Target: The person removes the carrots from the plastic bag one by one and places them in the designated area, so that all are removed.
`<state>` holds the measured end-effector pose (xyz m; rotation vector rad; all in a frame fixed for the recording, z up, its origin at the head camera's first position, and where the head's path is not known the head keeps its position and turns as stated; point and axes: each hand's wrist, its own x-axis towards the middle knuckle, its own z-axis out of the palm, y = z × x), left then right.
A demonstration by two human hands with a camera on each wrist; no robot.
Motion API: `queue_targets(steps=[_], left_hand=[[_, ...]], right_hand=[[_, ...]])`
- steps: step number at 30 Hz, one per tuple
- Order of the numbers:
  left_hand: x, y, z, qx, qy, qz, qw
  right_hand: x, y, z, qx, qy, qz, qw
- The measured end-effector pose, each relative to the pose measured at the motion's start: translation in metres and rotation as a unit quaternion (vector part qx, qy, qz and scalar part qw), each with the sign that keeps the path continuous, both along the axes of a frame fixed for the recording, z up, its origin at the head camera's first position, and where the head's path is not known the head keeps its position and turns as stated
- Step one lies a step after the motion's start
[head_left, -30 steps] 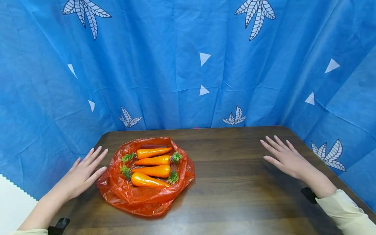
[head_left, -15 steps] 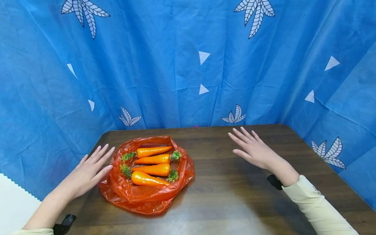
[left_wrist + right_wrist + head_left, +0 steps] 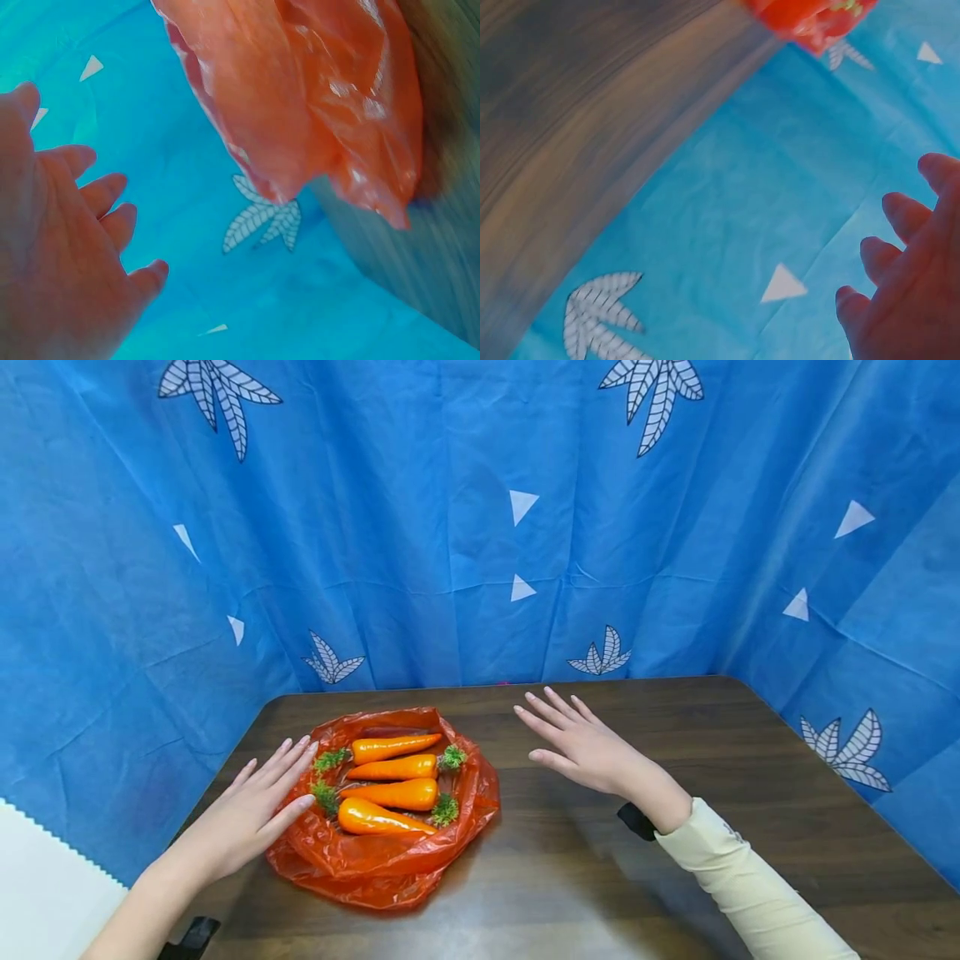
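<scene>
A red plastic bag (image 3: pixel 375 887) lies on the table with its mouth spread wide. Several orange carrots (image 3: pixel 397 793) with green leafy tops (image 3: pixel 446 810) lie side by side inside it. My left hand (image 3: pixel 243 818), fingers straight, hovers at the bag's left edge and holds nothing; the left wrist view shows a gap between that hand and the bag (image 3: pixel 300 97). Over the table to the right of the bag is my right hand (image 3: pixel 592 747), fingers spread and holding nothing. In the right wrist view, only a corner of the bag (image 3: pixel 810 19) shows, apart from the hand.
The dark wooden table (image 3: pixel 675 727) has rounded far corners. A blue curtain (image 3: pixel 480 527) with white leaf and triangle prints hangs behind it and along both sides. A white surface (image 3: pixel 45 885) shows at the lower left.
My right hand has moved a long way left across the table toward the bag. My left hand has shifted slightly right, now overlapping the bag's left edge in the head view.
</scene>
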<state>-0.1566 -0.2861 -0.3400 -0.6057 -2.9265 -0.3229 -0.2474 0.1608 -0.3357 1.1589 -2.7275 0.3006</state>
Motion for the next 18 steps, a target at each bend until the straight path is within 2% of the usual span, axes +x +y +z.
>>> queue_targets(steps=[13, 18], left_hand=[[0.009, 0.027, -0.012, 0.004, 0.010, -0.019, 0.9998], [0.013, 0.036, -0.019, 0.007, 0.007, -0.026, 0.9996]], right_hand=[[0.007, -0.061, -0.003, -0.029, -0.019, 0.060, 0.9976], [0.012, -0.076, -0.012, -0.050, -0.056, 0.068, 0.9949]])
